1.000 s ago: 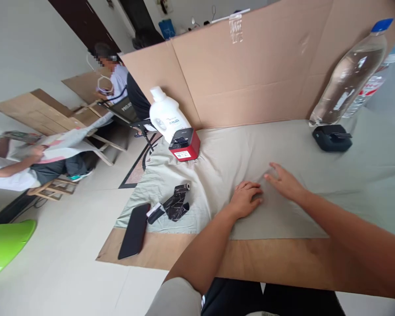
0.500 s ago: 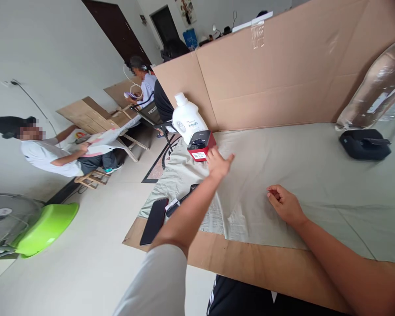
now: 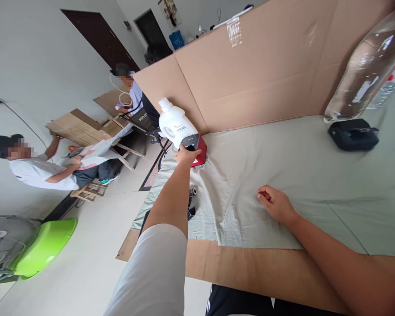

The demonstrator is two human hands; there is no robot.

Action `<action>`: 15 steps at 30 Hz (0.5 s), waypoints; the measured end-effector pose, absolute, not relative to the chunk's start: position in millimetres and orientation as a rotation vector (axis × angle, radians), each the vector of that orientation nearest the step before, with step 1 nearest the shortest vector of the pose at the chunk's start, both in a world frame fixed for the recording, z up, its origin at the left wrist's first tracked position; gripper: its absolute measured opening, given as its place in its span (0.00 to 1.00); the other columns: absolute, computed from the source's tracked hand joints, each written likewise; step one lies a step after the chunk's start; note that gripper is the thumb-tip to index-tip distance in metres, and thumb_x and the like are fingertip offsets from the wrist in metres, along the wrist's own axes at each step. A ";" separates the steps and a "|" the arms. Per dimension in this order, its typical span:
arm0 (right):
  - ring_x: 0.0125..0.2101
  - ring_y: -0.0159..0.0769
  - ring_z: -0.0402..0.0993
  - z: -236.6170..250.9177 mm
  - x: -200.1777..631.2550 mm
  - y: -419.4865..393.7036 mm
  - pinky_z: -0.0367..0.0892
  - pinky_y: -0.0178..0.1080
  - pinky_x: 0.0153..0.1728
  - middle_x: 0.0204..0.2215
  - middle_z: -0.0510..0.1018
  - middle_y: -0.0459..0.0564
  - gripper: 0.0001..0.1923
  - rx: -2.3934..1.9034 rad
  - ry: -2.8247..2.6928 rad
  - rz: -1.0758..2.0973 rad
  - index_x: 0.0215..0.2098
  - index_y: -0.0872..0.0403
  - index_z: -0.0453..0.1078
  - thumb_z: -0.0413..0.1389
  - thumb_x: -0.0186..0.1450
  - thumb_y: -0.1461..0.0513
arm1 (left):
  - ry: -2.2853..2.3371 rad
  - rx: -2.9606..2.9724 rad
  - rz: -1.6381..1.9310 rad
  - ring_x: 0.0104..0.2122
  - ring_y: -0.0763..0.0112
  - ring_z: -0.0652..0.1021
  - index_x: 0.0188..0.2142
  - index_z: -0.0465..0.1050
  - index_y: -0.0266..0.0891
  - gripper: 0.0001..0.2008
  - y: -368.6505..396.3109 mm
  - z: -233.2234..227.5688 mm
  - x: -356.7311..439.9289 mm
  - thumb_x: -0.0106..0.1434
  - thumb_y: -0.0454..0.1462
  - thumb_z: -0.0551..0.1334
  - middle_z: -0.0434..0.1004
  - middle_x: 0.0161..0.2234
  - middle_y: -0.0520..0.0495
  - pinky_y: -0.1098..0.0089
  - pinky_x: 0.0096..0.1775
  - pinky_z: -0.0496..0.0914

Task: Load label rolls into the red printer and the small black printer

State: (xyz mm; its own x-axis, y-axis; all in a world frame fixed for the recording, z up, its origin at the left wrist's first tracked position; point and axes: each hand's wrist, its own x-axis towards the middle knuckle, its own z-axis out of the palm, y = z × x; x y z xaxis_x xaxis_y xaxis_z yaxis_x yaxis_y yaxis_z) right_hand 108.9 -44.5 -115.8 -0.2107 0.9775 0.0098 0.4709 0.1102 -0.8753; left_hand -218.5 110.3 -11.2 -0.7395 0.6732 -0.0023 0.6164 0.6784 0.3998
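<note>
My left hand (image 3: 186, 155) reaches forward and grips the near side of a red and black box (image 3: 202, 150), its thumb at the right and its fingers at the left. Much of the box's front is hidden behind the hand. Right behind the box stands a white detergent bottle (image 3: 177, 124) with a handle and white cap. My right hand (image 3: 277, 204) rests on the greenish-grey cloth (image 3: 237, 175), fingers curled in, with nothing visible in them. Below my left forearm, a small black device (image 3: 192, 202) shows partly; a dark phone (image 3: 144, 221) is mostly covered by the arm.
A cardboard wall (image 3: 250, 74) borders the table's far side. At the right stand a large clear bottle (image 3: 362, 70) and a black case (image 3: 353, 134). Two people sit at the left, near a fan (image 3: 3, 237) and a green basin (image 3: 49, 245).
My left hand has moved left, from the box's right side to its near side, and closed on it. The view has shifted slightly. My right hand stays curled on the cloth.
</note>
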 end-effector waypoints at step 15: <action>0.57 0.43 0.71 -126.1 123.0 -33.3 0.72 0.52 0.55 0.65 0.64 0.56 0.40 -0.993 -1.195 1.385 0.72 0.42 0.40 0.44 0.68 0.38 | 1.961 1.856 1.089 0.53 0.52 0.71 0.51 0.66 0.46 0.38 -31.0 -11.7 -62.2 0.41 0.45 0.76 0.72 0.47 0.45 0.51 0.59 0.62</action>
